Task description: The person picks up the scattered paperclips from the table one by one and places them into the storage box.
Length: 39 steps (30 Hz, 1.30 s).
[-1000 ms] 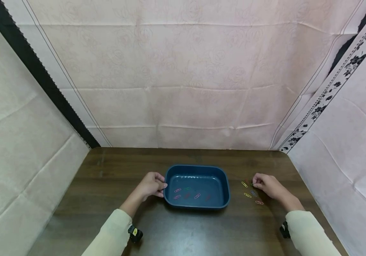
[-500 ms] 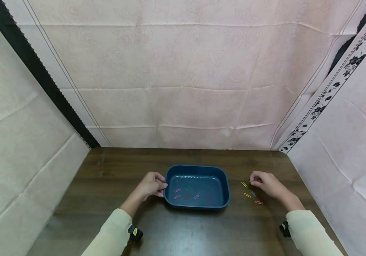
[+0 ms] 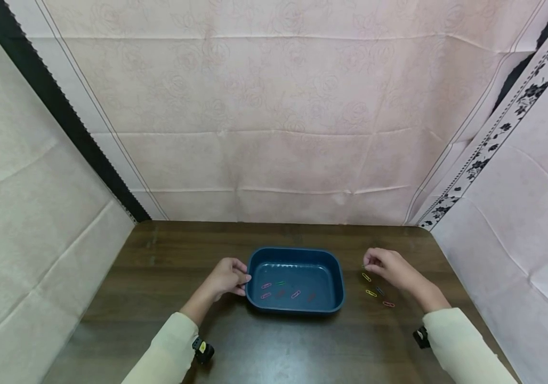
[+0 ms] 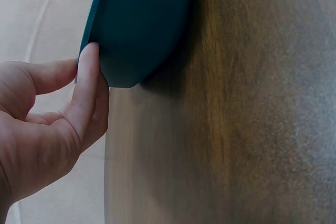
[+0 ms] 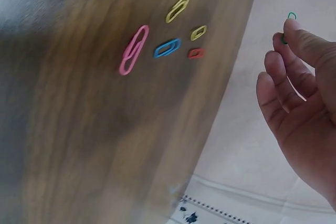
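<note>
A: What is seen from the head?

B: A blue tray (image 3: pixel 303 274) is set on the wooden table (image 3: pixel 303 352), and its left rim is gripped by the left hand (image 3: pixel 226 277). Pink, red and green paper clips (image 3: pixel 295 294) are scattered over the tray's floor. The right hand (image 3: pixel 391 268) is held to the right of the tray, well apart from it, with its fingertips brought together near some loose clips.

A: And from the left wrist?

B: The tray's rim is pinched between thumb and fingers, and a fingertip is pressed against the outer wall.

A: What is held on the other side?

B: From the right wrist, a green paper clip (image 5: pixel 292 15) is seen clamped between thumb and forefinger, one loop projecting past the tips. Apart from that hand, a pink clip (image 5: pixel 134 50), a blue clip (image 5: pixel 167 48), two yellow clips (image 5: pixel 177 8) and a red clip (image 5: pixel 196 53) are spread on the table, none of them touched.
</note>
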### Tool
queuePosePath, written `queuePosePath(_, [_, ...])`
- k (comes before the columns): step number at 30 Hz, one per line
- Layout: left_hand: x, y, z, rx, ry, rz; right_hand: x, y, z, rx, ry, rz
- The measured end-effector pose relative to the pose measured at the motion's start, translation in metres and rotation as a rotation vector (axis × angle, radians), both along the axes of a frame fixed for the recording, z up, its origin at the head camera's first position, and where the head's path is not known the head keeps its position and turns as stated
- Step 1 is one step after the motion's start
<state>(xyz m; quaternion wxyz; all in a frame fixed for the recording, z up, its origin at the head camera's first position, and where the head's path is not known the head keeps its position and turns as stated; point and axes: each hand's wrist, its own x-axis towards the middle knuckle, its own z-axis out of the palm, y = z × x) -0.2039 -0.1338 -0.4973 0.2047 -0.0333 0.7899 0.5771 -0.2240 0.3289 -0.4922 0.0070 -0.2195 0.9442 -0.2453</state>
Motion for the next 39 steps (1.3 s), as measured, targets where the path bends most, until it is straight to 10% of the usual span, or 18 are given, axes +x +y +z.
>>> queuePosePath(39, [-0.001, -0.001, -0.001, 0.015, 0.0, 0.005, -0.008, -0.076, 0.041, -0.009, 0.02, 0.28])
